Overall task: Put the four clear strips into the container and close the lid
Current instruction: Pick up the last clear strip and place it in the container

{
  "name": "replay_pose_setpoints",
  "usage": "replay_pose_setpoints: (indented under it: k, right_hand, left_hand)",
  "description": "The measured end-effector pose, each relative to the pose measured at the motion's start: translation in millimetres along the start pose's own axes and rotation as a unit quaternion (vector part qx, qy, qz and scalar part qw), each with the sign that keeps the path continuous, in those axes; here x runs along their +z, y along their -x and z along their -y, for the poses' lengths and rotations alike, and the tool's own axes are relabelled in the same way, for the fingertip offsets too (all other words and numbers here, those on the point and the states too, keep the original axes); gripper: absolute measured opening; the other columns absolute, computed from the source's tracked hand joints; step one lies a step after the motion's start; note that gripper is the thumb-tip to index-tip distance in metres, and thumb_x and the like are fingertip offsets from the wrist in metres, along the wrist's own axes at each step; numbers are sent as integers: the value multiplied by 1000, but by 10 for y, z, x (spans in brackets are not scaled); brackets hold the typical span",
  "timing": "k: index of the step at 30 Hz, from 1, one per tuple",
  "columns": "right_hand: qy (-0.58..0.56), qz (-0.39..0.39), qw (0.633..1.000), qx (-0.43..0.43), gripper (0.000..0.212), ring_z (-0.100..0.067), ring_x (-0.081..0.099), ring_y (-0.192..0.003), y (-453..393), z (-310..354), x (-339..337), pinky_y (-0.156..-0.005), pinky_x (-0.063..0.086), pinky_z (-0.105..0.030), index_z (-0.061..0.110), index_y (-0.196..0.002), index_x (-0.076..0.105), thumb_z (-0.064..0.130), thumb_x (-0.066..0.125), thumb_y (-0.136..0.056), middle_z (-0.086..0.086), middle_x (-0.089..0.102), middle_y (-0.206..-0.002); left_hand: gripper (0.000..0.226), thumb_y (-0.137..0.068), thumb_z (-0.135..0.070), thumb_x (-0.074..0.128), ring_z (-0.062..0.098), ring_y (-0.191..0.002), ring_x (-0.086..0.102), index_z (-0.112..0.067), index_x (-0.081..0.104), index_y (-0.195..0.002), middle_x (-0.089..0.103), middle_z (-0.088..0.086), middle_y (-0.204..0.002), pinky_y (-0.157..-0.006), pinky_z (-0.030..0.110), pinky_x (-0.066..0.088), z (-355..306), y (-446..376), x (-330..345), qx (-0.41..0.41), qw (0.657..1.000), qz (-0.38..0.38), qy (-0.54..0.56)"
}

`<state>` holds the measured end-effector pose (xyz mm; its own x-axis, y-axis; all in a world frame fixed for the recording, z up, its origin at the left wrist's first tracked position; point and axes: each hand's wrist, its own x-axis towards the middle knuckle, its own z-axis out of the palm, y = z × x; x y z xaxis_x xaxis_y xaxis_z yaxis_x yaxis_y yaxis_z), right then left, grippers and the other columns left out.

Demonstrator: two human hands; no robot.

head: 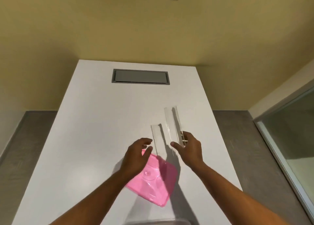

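Note:
A pink lid (153,182) lies flat on the white table (95,140), partly under my left hand. My right hand (188,150) is shut on the near end of a clear strip (172,121), which points away from me above the table. A second clear strip (157,138) lies or hangs just left of it, beside the fingertips of my left hand (137,155). My left hand hovers with curled, spread fingers and grips nothing that I can see. The rim of a clear container (153,222) shows at the bottom edge.
A grey cable hatch (140,76) is set into the far part of the table. A yellow wall stands behind, grey floor lies on both sides, and a glass panel (292,140) is at the right.

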<state>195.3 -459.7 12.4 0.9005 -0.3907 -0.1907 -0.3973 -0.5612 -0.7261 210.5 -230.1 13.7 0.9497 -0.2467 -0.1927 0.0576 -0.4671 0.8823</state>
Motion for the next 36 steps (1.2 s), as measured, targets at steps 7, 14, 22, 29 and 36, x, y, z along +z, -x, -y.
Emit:
replay_pose_setpoints:
  k: [7, 14, 22, 29, 36]
  right_hand:
    - [-136, 12, 991, 13, 34, 0, 69, -97, 1187, 92, 189, -72, 49, -8, 32, -118, 66, 27, 78, -87, 20, 73, -101]
    - [-154, 126, 978, -65, 62, -4, 65, -115, 1890, 23, 173, -84, 60, -23, 36, -141, 54, 17, 75, -86, 20, 63, -133]
    - [-56, 212, 967, -130, 65, 6, 65, -112, 2184, -179, -55, -87, 56, -19, 49, -139, 53, 3, 55, -92, 25, 63, -136]
    - [200, 77, 920, -328, 74, -14, 55, -109, 2195, -317, -157, -79, 56, -30, 48, -145, 44, 26, 78, -83, 8, 54, -127]
    - [272, 59, 849, -449, 57, -18, 48, -138, 1967, -254, -296, -106, 39, -39, 47, -134, 56, 35, 78, -83, 10, 58, -144]
  left_hand:
    - [56, -97, -32, 61, 19, -127, 59, -33, 37, -147, 56, -2, -141, -108, 39, 49, -541, 764, 525, -156, 961, 20, 226]
    - [67, -82, -35, 79, 15, -103, 66, -27, 43, -139, 67, -6, -113, -84, 32, 58, -517, 1199, 316, -184, 971, -38, 148]
    - [66, -89, -27, 74, 29, -110, 65, -20, 41, -146, 65, 15, -124, -95, 41, 56, -424, 1547, 47, -160, 983, 83, 41]
    - [58, -92, -20, 69, 17, -79, 58, -16, 45, -145, 66, 11, -95, -79, 28, 52, -371, 1714, -112, -146, 962, 216, 85]
    - [51, -86, -24, 69, 14, -81, 59, -17, 59, -135, 65, 0, -87, -89, 35, 54, -378, 1797, -161, -137, 943, 289, 94]
